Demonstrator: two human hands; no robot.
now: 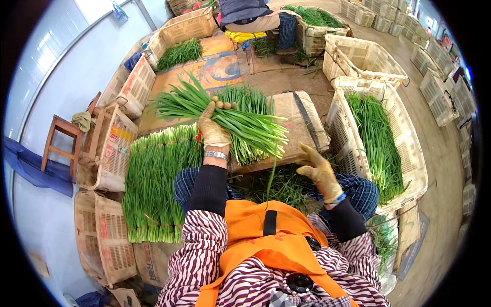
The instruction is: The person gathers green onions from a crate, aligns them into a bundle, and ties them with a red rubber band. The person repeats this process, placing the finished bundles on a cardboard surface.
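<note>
My left hand (216, 124), in a stained glove, is closed around a bunch of long green leafy stalks (249, 128), perhaps garlic chives. The bunch is held above a cardboard-covered work surface (303, 126), its pale ends pointing right. More stalks (245, 100) lie on that surface beneath and behind it. My right hand (318, 170), also gloved, is apart from the bunch, near the surface's front right corner, with its fingers spread and nothing in them. Tied bundles of the same greens (159, 184) lie in rows at my left.
A plastic crate of greens (416, 161) stands at my right, another crate (387, 61) behind it. More crates (124, 153) line the left side by a wooden stool (61, 122). Loose leaves (268, 184) lie between my knees. Another person (249, 19) sits ahead.
</note>
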